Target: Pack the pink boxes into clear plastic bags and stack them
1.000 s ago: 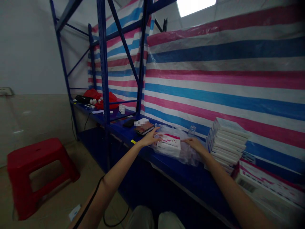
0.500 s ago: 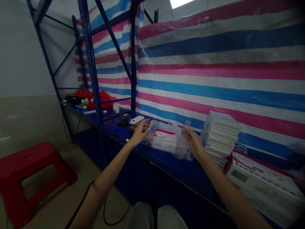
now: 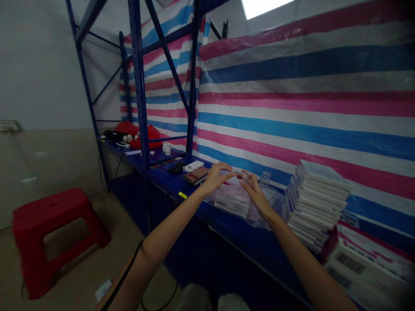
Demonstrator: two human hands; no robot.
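Observation:
Above a clear plastic bag [image 3: 259, 216], my left hand [image 3: 218, 178] and my right hand [image 3: 256, 192] come close together, fingertips nearly meeting. The thumb and curved fingers of my left hand are apart, and I see nothing held between them. My right hand pinches a small clear object [image 3: 245, 176], too blurred to name. Under my hands, inside or beneath the bag, lies a white and pink box [image 3: 231, 203], partly covered by plastic. Just behind my right hand stands a small clear round object [image 3: 265, 177], like a cup or tape roll.
Right of the bag rises a stack of white flat boxes [image 3: 319, 203], with larger white and pink boxes [image 3: 366, 263] nearer. On the left lie a brown notebook [image 3: 196, 176], a white phone-like item [image 3: 193, 166] and a black one [image 3: 177, 167]. A blue rack post [image 3: 140, 95] stands left; a red stool [image 3: 61, 216] is on the floor.
My hands have moved from the two sides of the bag to close together above it. The left hand has let go of the bag's edge. The view has shifted left.

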